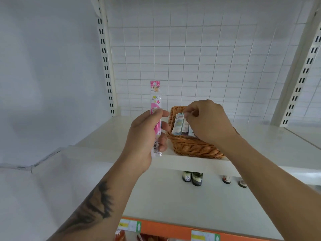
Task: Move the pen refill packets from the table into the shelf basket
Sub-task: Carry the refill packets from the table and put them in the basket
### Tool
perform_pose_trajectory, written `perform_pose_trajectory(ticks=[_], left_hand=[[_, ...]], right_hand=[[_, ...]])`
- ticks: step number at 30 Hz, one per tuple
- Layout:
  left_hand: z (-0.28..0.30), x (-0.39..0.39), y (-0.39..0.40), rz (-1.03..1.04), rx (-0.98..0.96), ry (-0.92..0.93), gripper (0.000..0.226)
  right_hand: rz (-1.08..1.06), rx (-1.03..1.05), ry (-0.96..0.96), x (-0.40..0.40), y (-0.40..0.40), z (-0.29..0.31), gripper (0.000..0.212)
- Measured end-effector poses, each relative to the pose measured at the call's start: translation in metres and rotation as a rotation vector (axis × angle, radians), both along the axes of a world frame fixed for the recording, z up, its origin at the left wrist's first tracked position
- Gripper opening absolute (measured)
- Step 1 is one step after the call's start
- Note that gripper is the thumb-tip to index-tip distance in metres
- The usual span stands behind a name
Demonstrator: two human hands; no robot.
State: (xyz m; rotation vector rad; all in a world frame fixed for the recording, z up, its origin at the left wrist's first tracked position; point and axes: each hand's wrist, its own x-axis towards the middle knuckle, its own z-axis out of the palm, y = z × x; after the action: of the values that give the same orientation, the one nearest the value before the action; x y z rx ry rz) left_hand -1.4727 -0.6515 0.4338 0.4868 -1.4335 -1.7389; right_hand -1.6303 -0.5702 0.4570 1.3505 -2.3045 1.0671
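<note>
The left hand (146,136) holds a pink pen refill packet (156,117) upright, its fingers curled round the lower half, just off the front edge of the white shelf (260,143) and beside the left end of the wicker basket (191,146). The basket sits at the shelf's front edge, with several more packets (180,125) lying lengthwise inside it. The right hand (206,122) hovers over the basket, its fingers (188,113) bent together at the top end of one of those packets; it appears to pinch that end, though the contact is too small to read for certain. Below, on a lower shelf (182,202), small dark bottles (192,178) stand near the back, partly hidden by the upper shelf. An orange price strip (173,228) runs along the lower shelf's front edge.
</note>
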Motion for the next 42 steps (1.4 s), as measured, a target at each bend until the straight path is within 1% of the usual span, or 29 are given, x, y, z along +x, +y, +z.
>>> perform_pose_trajectory(ticks=[3, 5, 6, 9, 12, 14, 17, 20, 22, 23, 25, 26, 28, 29, 32, 34, 36, 38, 40, 42], left_hand=[[0.001, -0.002, 0.005, -0.044, 0.0, -0.035, 0.045], [0.002, -0.004, 0.01, -0.073, -0.006, -0.04, 0.053], [0.003, -0.005, 0.013, -0.087, -0.013, -0.037, 0.051], [0.002, -0.008, 0.019, -0.132, 0.008, -0.015, 0.035], [0.001, -0.012, 0.023, -0.118, 0.007, 0.031, 0.024], [0.0, -0.016, 0.027, -0.12, -0.032, 0.043, 0.018], [-0.001, -0.017, 0.031, -0.132, -0.066, 0.076, 0.024], [0.001, -0.012, 0.033, -0.126, -0.096, 0.087, 0.023], [0.0, -0.008, 0.029, -0.063, -0.179, 0.064, 0.021], [-0.003, -0.005, 0.026, 0.007, -0.266, 0.03, 0.02], [-0.015, 0.001, 0.014, 0.223, -0.55, -0.076, 0.016], [-0.024, 0.005, 0.007, 0.355, -0.709, -0.153, 0.017], [-0.045, 0.013, -0.009, 0.545, -0.961, -0.331, 0.031], [-0.055, 0.015, -0.015, 0.581, -1.031, -0.426, 0.038], [-0.084, 0.018, -0.027, 0.549, -1.139, -0.696, 0.046], [-0.101, 0.018, -0.031, 0.517, -1.208, -0.792, 0.048], [-0.111, 0.018, -0.035, 0.518, -1.27, -0.807, 0.047], [-0.115, 0.017, -0.037, 0.549, -1.298, -0.782, 0.046], [-0.118, 0.015, -0.038, 0.574, -1.311, -0.757, 0.044], [-0.121, 0.015, -0.039, 0.587, -1.326, -0.731, 0.043]], right_hand=[[0.144, -0.182, -0.015, 0.017, 0.021, -0.005, 0.014], [0.229, -0.289, -0.023, 0.03, 0.035, -0.013, 0.015], [0.264, -0.337, -0.023, 0.036, 0.041, -0.019, 0.015], [0.335, -0.442, -0.012, 0.047, 0.053, -0.035, 0.013], [0.325, -0.479, 0.055, 0.049, 0.055, -0.045, 0.012], [0.305, -0.497, 0.086, 0.051, 0.054, -0.046, 0.009], [0.295, -0.533, 0.109, 0.05, 0.051, -0.047, 0.016], [0.302, -0.533, 0.04, 0.05, 0.048, -0.045, 0.018], [0.313, -0.533, -0.049, 0.051, 0.047, -0.039, 0.018], [0.31, -0.543, -0.086, 0.052, 0.046, -0.034, 0.018], [0.276, -0.569, -0.145, 0.049, 0.043, -0.019, 0.016], [0.249, -0.569, -0.177, 0.045, 0.04, -0.011, 0.017], [0.179, -0.511, -0.257, 0.029, 0.03, 0.006, 0.021], [0.143, -0.448, -0.307, 0.021, 0.024, 0.014, 0.022], [0.031, -0.159, -0.437, 0.001, 0.008, 0.031, 0.016], [-0.019, -0.005, -0.471, -0.005, 0.0, 0.034, 0.011], [-0.041, 0.035, -0.478, -0.007, -0.007, 0.033, 0.01], [-0.058, 0.079, -0.443, -0.004, -0.014, 0.03, 0.011], [-0.078, 0.137, -0.395, -0.001, -0.017, 0.027, 0.016], [-0.113, 0.125, -0.358, -0.001, -0.016, 0.024, 0.022]])
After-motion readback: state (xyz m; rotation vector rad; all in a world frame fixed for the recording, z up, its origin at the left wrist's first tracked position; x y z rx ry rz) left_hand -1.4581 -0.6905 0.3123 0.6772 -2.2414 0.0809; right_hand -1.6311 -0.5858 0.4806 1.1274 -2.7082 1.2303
